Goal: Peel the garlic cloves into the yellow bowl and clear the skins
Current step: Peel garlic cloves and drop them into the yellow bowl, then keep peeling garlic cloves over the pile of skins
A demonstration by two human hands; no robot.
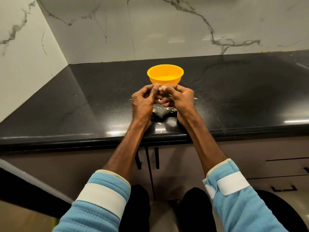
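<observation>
A yellow bowl [165,74] stands on the black counter [83,104], just behind my hands. My left hand [145,101] and my right hand [179,100] meet above the counter, and their fingertips together pinch a small pale garlic clove [160,88]. Both hands have their fingers curled. Under and between the hands lies a small heap of whitish garlic skins [164,110]. One loose skin flake [159,123] lies nearer the counter's front edge. The inside of the bowl shows only yellow from this angle.
Marble-patterned walls [167,27] close the counter at the back and left. Another flake [195,98] lies right of my right hand. Below the counter's front edge are cabinet doors with black handles [156,158] and drawers at the right.
</observation>
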